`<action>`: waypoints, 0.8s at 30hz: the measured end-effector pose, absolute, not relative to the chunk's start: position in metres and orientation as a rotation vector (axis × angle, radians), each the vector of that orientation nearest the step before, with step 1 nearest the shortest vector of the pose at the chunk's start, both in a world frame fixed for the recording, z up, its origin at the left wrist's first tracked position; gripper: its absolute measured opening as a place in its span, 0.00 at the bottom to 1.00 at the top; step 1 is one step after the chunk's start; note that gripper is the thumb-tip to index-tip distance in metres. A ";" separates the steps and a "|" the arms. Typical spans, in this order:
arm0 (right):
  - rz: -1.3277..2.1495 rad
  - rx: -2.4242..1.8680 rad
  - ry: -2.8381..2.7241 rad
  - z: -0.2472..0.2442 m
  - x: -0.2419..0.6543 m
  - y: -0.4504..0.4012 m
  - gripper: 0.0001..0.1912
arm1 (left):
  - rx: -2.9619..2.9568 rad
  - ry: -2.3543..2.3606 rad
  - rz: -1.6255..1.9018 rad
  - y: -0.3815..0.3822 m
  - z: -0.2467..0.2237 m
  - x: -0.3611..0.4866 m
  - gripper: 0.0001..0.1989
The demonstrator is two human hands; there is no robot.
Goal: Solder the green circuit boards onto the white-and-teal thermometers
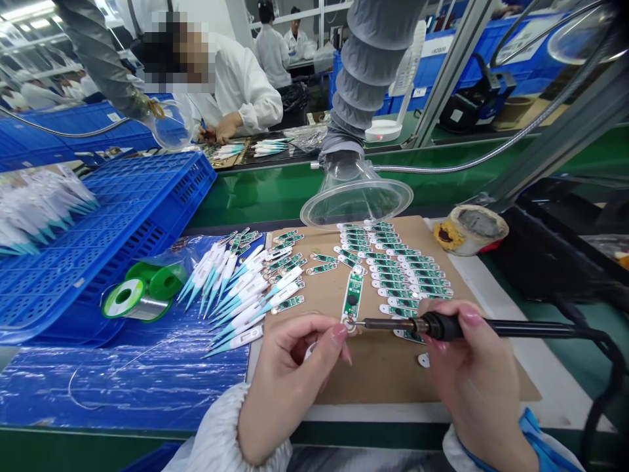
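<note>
Between thumb and fingers, my left hand [297, 367] pinches the lower end of a small green circuit board [352, 294], held upright over the brown cardboard sheet [373, 383]. My right hand [474, 367] grips a soldering iron [435, 326] by its black handle. The iron's tip meets, or nearly meets, the board's lower end beside my left fingertips. Part of a white round piece shows under my left fingers, mostly hidden. Rows of similar circuit boards [393, 275] lie on the cardboard behind. White and teal digital thermometers [250, 298] are heaped left of my left hand.
A clear fume funnel [356, 203] hangs over the boards. Solder spools [130, 301] lie at left near a blue crate [142, 203]. A tip-cleaning pot [469, 229] stands back right. The iron's cable [607, 367] curves down at right. A co-worker [230, 85] sits opposite.
</note>
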State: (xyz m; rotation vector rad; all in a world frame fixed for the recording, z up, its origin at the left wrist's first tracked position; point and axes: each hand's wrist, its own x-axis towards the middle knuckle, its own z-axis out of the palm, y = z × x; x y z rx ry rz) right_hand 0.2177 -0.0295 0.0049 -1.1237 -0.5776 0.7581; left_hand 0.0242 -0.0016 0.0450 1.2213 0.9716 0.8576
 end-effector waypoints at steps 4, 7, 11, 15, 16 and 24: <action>0.808 -1.098 -0.584 0.002 0.219 -0.028 0.12 | 1.245 0.931 0.898 -0.002 0.045 0.023 0.13; 0.861 -1.075 -0.577 0.004 0.219 -0.026 0.12 | 1.247 0.915 0.907 -0.001 0.046 0.024 0.12; 0.955 -0.989 -0.501 0.012 0.223 -0.024 0.13 | 1.264 0.934 0.884 -0.002 0.047 0.024 0.13; 0.958 -0.921 -0.396 0.017 0.231 -0.025 0.12 | 1.530 1.076 0.869 0.017 0.051 0.003 0.14; 0.950 -0.921 -0.382 0.017 0.233 -0.025 0.12 | 1.640 1.164 0.883 0.029 0.054 -0.009 0.15; 0.958 -1.000 -0.424 0.000 0.244 -0.029 0.18 | 1.946 1.792 0.848 0.162 0.070 -0.127 0.13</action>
